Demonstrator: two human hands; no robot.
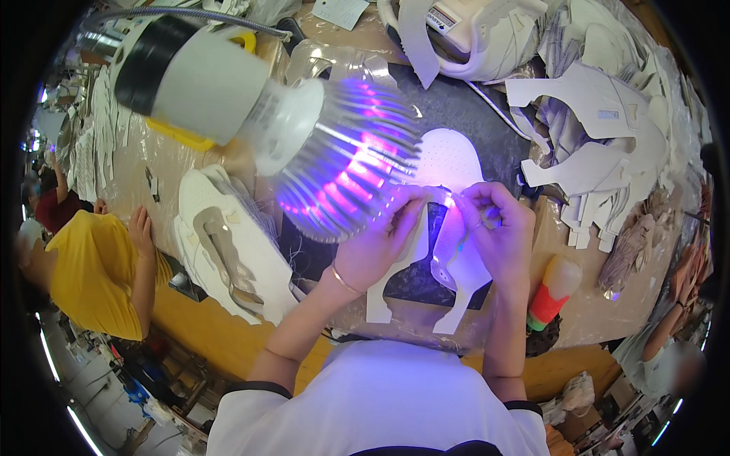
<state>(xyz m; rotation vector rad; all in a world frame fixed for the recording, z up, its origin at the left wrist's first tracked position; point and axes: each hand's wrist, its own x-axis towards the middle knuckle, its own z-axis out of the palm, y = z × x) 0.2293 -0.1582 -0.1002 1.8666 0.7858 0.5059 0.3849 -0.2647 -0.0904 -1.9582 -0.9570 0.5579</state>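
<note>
A white shoe upper [452,156] lies flat on a dark mat [502,144], its perforated toe away from me and its two side legs toward me. At the top of its throat, my left hand [376,247] pinches the edge between thumb and fingers. Close beside it, my right hand [506,228] pinches the same edge from the other side. A small dark strip seems to run between the fingertips, too small to make out. Over my left hand hangs a finned lamp [350,159], casting violet light and hiding part of that hand.
Stacked white uppers [228,243] lie left of the mat. More white cut pieces [601,114] are heaped at the right. A red-and-green-based bottle [553,292] stands by my right forearm. A person in yellow [106,273] sits at the left; another person [654,365] is at the right.
</note>
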